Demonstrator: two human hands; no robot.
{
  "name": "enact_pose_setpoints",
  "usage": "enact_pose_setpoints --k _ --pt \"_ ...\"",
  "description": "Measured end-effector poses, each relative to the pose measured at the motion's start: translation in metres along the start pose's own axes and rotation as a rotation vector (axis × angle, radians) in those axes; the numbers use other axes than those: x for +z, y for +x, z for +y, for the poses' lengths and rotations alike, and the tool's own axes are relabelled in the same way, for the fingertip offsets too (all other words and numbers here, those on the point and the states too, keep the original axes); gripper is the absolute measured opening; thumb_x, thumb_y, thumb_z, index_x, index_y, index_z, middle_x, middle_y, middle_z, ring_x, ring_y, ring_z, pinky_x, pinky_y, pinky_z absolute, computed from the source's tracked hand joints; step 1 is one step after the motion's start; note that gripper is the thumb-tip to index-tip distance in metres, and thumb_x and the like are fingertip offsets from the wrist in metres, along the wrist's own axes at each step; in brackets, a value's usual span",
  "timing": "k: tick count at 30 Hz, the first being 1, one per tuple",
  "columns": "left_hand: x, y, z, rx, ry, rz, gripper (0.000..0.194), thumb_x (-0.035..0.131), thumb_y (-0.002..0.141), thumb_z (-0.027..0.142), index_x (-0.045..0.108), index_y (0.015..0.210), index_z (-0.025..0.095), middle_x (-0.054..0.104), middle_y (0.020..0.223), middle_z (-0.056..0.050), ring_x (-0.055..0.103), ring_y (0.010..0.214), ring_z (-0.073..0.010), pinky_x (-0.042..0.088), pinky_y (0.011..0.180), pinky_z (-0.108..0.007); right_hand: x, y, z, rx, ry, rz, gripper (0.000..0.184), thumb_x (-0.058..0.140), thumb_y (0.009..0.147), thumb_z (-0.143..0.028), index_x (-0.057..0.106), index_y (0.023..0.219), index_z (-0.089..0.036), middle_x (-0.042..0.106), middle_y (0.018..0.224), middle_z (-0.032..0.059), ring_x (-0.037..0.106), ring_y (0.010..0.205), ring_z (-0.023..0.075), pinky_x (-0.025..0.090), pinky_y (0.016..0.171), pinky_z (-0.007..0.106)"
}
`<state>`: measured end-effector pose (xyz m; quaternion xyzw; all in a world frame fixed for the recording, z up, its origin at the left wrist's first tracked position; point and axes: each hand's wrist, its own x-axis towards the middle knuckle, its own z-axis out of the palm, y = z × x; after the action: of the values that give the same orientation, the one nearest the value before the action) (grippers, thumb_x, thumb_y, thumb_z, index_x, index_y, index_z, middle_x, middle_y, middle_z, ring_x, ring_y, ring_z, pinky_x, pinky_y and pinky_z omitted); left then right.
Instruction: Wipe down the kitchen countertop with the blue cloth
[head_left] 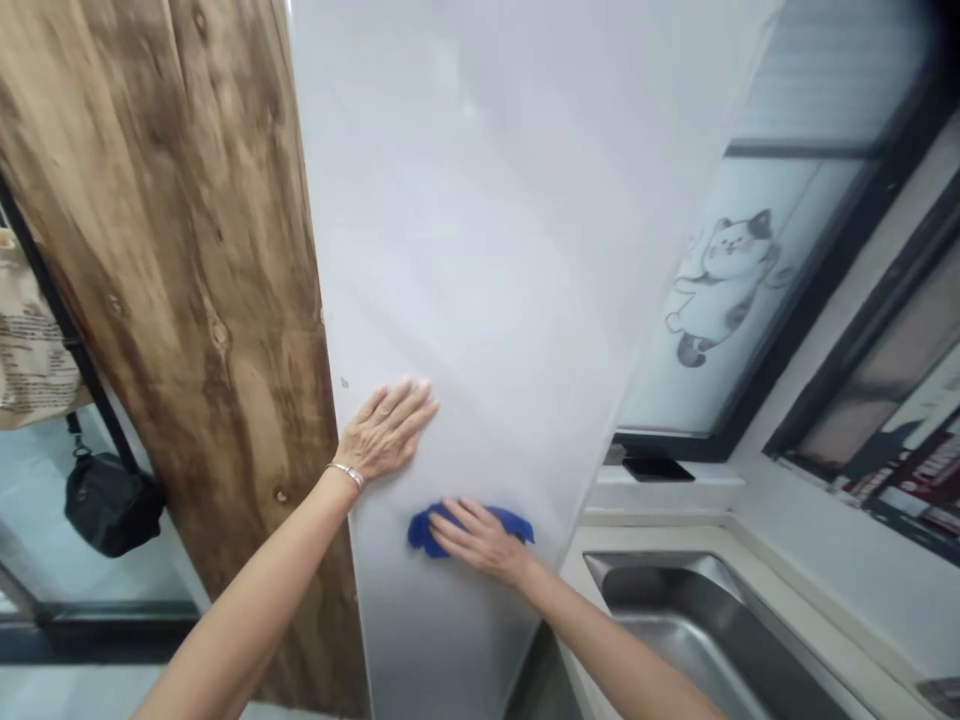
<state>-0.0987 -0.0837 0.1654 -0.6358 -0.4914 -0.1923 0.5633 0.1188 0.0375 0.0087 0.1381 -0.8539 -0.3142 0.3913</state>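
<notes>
A smooth white panel (480, 300) stands upright in front of me. Against its left part my left hand (386, 430) lies flat, fingers stretched out and holding nothing; a silver bracelet (347, 473) circles the wrist. Lower and to the right, my right hand (480, 540) presses a blue cloth (427, 530) onto the panel. The cloth is bunched under the palm and fingers, with its ends showing on both sides. A small grey mark (345, 382) shows on the panel, up and left of my left hand.
A wood-grain panel (217, 300) borders the white one at left. Beyond it hang a black bag (112, 505) and a printed beige bag (34, 340). To the right are a steel sink (720, 620) in a pale counter, a dark flat object (658, 470) on a ledge, and a window with a cat drawing (727, 280).
</notes>
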Motion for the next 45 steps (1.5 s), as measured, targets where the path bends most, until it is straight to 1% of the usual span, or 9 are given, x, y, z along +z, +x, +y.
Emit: enact_pose_setpoints --k 4,12,15,24,29,33,38,41,45 --pt "-0.001 0.000 -0.002 0.006 0.036 0.033 0.069 0.057 0.089 0.022 0.035 0.154 0.027 0.047 0.154 -0.001 0.034 0.148 -0.0190 0.012 0.129 -0.036 -0.028 0.011 0.047 -0.008 -0.091 0.064 0.036 0.049 0.096 -0.014 0.064 0.129 -0.019 0.055 0.146 0.0051 0.047 0.139 0.0276 0.045 0.114 0.045" --pt "0.000 -0.001 -0.004 0.008 0.026 0.066 0.070 0.058 0.088 0.023 0.035 0.154 0.025 0.050 0.152 0.000 0.034 0.148 -0.0175 0.012 0.130 -0.036 -0.130 0.069 0.212 0.591 -0.382 0.339 0.055 0.052 0.095 -0.032 0.044 0.147 -0.019 0.049 0.150 0.0146 0.031 0.148 0.0351 0.034 0.117 0.060" --pt "0.000 -0.001 -0.003 0.013 0.027 0.064 0.068 0.059 0.088 0.023 0.039 0.153 0.024 0.049 0.153 0.000 0.031 0.150 -0.0176 0.012 0.130 -0.037 -0.159 0.094 0.261 0.657 -0.449 0.376 0.055 0.049 0.094 -0.033 0.044 0.146 -0.017 0.047 0.149 0.0164 0.029 0.147 0.0372 0.032 0.115 0.064" --pt "-0.003 -0.003 -0.001 0.018 0.073 0.024 0.061 0.054 0.089 0.028 0.045 0.149 0.027 0.042 0.158 0.002 0.027 0.152 -0.0177 0.013 0.130 -0.037 -0.217 0.186 0.353 0.799 -0.499 0.500 0.055 0.042 0.099 -0.045 0.043 0.144 -0.014 0.045 0.148 0.0198 0.026 0.142 0.0386 0.022 0.115 0.064" --pt "-0.004 -0.005 -0.001 0.021 0.065 0.057 0.059 0.052 0.090 0.027 0.046 0.148 0.027 0.041 0.159 0.002 0.025 0.153 -0.0178 0.016 0.129 -0.036 -0.222 0.252 0.392 0.671 -0.387 0.703 0.073 0.030 0.097 -0.067 0.046 0.138 -0.009 0.046 0.142 0.0250 0.026 0.137 0.0475 0.012 0.109 0.075" --pt "-0.002 -0.005 -0.001 0.025 0.052 0.074 0.058 0.050 0.091 0.026 0.045 0.149 0.026 0.038 0.160 0.002 0.024 0.153 -0.0183 0.016 0.129 -0.037 -0.208 0.317 0.377 0.652 -0.364 0.742 0.070 0.039 0.095 -0.068 0.051 0.137 -0.013 0.047 0.144 0.0210 0.028 0.138 0.0477 0.013 0.112 0.074" --pt "0.001 -0.009 0.000 0.034 0.002 0.028 0.062 0.052 0.090 0.026 0.043 0.150 0.025 0.038 0.161 0.000 0.025 0.153 -0.0190 0.019 0.128 -0.038 -0.175 0.379 0.293 0.502 -0.414 0.411 0.064 0.047 0.096 -0.048 0.046 0.143 -0.005 0.042 0.153 0.0163 0.029 0.143 0.0439 0.020 0.115 0.069" --pt "0.002 -0.015 -0.002 0.035 -0.096 0.034 0.062 0.052 0.088 0.024 0.044 0.149 0.025 0.041 0.160 -0.004 0.030 0.151 -0.0196 0.027 0.126 -0.038 -0.156 0.385 0.247 0.417 -0.393 0.327 0.062 0.050 0.095 -0.043 0.043 0.146 -0.009 0.040 0.156 0.0104 0.027 0.146 0.0393 0.021 0.119 0.063" --pt "-0.002 -0.015 -0.005 -0.158 -0.220 0.281 0.073 0.049 0.085 0.018 0.030 0.154 0.032 0.026 0.167 -0.006 0.032 0.150 -0.0235 0.041 0.117 -0.042 -0.129 0.352 0.203 0.289 -0.313 0.254 0.060 0.041 0.099 -0.045 0.041 0.148 -0.011 0.039 0.158 0.0124 0.026 0.148 0.0372 0.021 0.120 0.063"
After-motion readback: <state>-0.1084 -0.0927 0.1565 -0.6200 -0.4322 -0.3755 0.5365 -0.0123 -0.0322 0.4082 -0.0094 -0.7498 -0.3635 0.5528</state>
